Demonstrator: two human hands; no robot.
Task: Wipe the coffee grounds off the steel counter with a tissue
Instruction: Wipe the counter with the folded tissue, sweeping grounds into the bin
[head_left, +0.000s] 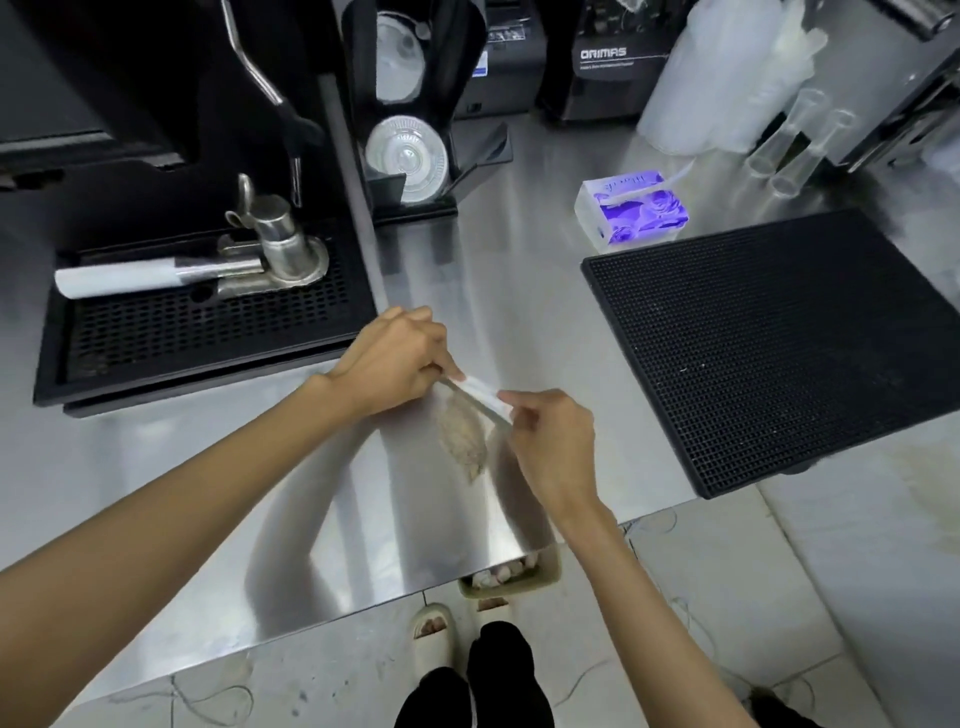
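1. Left hand (389, 358) was over the counter (519, 249), fingers curled, pinching the left end of the tissue (480, 392).
2. Right hand (550, 441) pinched the tissue's other end between thumb and forefinger, remaining fingers curled in.
3. Tissue was pulled into a white strip between both hands, over the counter's middle. A crumpled brownish part hung below the strip, between the hands. Could not tell whether it touched the steel.
4. Drip tray (197, 332) sat left of the left hand, close to it. A portafilter (249, 265) lay on its grate.
5. Black mat (779, 343) lay on the counter right of the hands, apart from them.
6. Tissue pack (631, 210) stood just behind the mat's far left corner.
7. Lid rack (410, 150) stood at the back, beside the tray.
8. Bin (511, 577) sat below the counter's near edge, mostly hidden by it.
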